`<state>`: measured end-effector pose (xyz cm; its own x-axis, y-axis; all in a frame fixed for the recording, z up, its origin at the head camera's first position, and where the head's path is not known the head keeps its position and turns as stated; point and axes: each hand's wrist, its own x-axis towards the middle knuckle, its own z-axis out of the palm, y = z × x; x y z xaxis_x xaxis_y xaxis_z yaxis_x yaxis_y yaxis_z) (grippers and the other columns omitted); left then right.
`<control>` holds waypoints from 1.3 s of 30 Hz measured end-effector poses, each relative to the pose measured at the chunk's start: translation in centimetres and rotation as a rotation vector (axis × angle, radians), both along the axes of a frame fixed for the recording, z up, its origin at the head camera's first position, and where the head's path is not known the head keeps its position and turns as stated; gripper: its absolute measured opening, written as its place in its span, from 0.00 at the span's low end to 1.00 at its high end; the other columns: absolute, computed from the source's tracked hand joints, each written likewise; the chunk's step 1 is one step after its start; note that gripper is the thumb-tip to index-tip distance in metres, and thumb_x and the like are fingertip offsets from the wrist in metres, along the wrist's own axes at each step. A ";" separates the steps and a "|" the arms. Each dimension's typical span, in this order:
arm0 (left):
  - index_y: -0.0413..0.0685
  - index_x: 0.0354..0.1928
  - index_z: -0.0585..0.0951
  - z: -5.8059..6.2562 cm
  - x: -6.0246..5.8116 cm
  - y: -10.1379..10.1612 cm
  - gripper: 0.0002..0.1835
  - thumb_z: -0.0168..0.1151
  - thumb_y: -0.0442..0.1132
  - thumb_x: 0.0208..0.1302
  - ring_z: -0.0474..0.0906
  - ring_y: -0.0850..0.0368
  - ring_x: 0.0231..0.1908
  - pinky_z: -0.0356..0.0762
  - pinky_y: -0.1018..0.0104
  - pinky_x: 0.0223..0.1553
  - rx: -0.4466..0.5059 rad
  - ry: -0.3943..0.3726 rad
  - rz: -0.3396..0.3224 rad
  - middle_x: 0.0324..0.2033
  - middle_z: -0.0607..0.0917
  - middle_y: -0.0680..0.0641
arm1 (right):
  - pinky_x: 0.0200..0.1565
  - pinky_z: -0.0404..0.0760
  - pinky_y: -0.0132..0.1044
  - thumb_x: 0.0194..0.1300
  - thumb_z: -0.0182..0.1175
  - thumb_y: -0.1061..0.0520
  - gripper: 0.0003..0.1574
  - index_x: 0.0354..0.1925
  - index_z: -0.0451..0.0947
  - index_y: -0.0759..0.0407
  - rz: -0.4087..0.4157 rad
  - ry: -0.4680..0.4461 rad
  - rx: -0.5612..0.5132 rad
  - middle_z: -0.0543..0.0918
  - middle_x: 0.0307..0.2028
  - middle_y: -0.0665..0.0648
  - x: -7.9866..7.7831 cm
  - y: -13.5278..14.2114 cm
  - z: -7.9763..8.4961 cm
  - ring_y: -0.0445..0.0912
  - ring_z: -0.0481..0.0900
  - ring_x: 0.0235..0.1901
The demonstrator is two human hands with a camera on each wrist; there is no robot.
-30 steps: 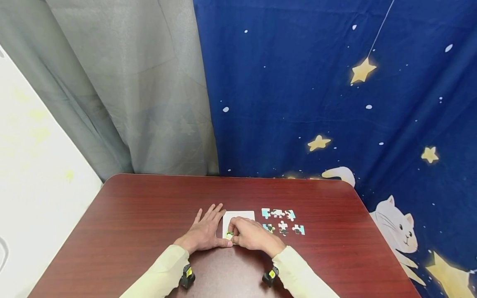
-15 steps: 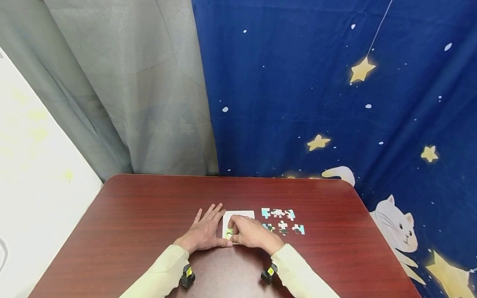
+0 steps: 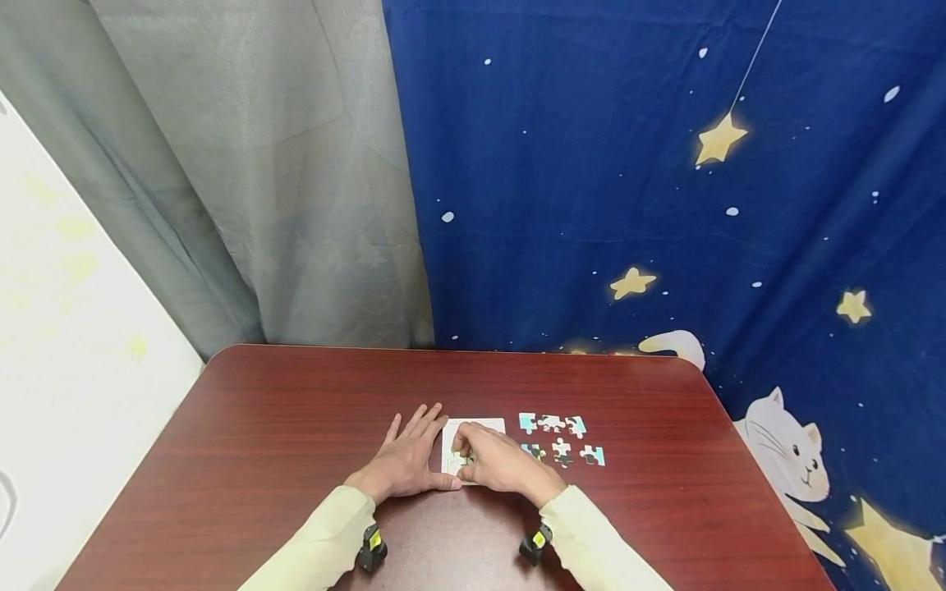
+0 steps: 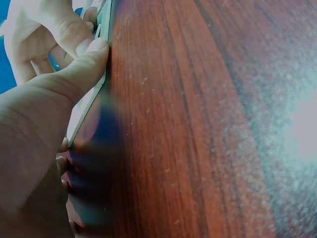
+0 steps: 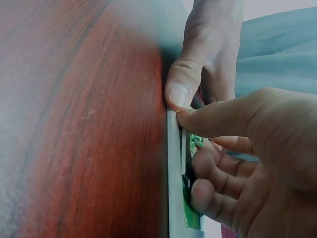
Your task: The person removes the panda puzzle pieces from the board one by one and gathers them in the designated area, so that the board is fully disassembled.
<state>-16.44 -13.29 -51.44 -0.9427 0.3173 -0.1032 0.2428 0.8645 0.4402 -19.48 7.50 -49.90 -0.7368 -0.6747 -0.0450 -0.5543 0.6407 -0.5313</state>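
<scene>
A white puzzle tray [image 3: 484, 423] lies flat on the table in the head view. My left hand [image 3: 405, 462] rests with spread fingers at its left side, the thumb along the near left corner. Over the tray, my right hand [image 3: 502, 461] has its thumb and fingers bent around a small green jigsaw puzzle piece [image 3: 468, 457]. In the right wrist view, green puzzle pieces [image 5: 191, 213] lie inside the tray's rim, close to the curled fingertips. The right thumb touches the rim near the left thumb. The fingers partly hide the pieces.
Several loose puzzle pieces [image 3: 561, 449] lie in two rows to the right of the tray. The dark red wooden table [image 3: 296, 410] ends in front of a grey curtain [image 3: 325, 246] and a blue starry curtain [image 3: 547, 205].
My right fingertips have shifted slightly up and to the right over the tray, and the green at its near left corner is more exposed. The left hand has stayed in place.
</scene>
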 end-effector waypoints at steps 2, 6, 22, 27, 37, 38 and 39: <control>0.43 0.81 0.64 0.0 0.0 0.0 0.61 0.77 0.70 0.54 0.50 0.39 0.86 0.43 0.28 0.83 -0.003 0.006 -0.001 0.85 0.58 0.42 | 0.42 0.79 0.31 0.61 0.75 0.59 0.20 0.50 0.79 0.53 -0.004 -0.001 -0.008 0.85 0.40 0.49 0.0 0.0 -0.1 0.35 0.78 0.37; 0.42 0.81 0.64 0.1 0.0 0.0 0.61 0.77 0.69 0.54 0.51 0.38 0.85 0.44 0.27 0.82 0.002 0.014 -0.007 0.85 0.58 0.41 | 0.42 0.79 0.31 0.62 0.74 0.59 0.26 0.58 0.80 0.55 0.003 0.012 -0.008 0.85 0.42 0.49 0.1 0.1 -0.2 0.35 0.77 0.36; 0.43 0.81 0.64 0.0 0.0 0.1 0.61 0.78 0.70 0.53 0.51 0.39 0.86 0.43 0.28 0.82 0.007 0.000 0.002 0.85 0.58 0.42 | 0.42 0.76 0.33 0.72 0.67 0.53 0.01 0.41 0.85 0.48 0.020 0.005 -0.006 0.83 0.35 0.42 0.0 0.9 -0.6 0.35 0.76 0.36; 0.42 0.81 0.64 -0.1 0.0 0.0 0.62 0.77 0.70 0.53 0.51 0.38 0.85 0.44 0.27 0.82 0.006 -0.001 0.000 0.85 0.58 0.42 | 0.40 0.77 0.30 0.75 0.63 0.55 0.04 0.40 0.84 0.49 0.020 -0.072 -0.074 0.82 0.33 0.42 -0.1 1.3 -0.4 0.33 0.75 0.33; 0.42 0.81 0.64 -0.2 0.0 0.0 0.62 0.77 0.72 0.53 0.51 0.39 0.85 0.44 0.28 0.82 0.004 0.000 -0.002 0.85 0.58 0.42 | 0.32 0.75 0.28 0.73 0.65 0.57 0.02 0.41 0.85 0.52 0.014 -0.159 -0.145 0.82 0.29 0.44 0.0 2.4 0.8 0.32 0.74 0.27; 0.42 0.81 0.64 -0.1 0.0 0.0 0.63 0.76 0.72 0.53 0.51 0.39 0.86 0.44 0.28 0.82 0.002 0.000 -0.002 0.85 0.58 0.42 | 0.31 0.75 0.29 0.72 0.66 0.58 0.02 0.41 0.85 0.52 0.016 -0.166 -0.149 0.83 0.29 0.45 0.1 2.7 0.9 0.33 0.74 0.27; 0.42 0.81 0.64 -0.1 0.0 0.0 0.63 0.76 0.72 0.53 0.51 0.39 0.86 0.44 0.28 0.82 0.000 0.000 -0.002 0.85 0.58 0.42 | 0.30 0.75 0.29 0.71 0.67 0.58 0.01 0.41 0.85 0.53 0.019 -0.173 -0.155 0.83 0.29 0.46 0.1 2.9 1.1 0.33 0.74 0.27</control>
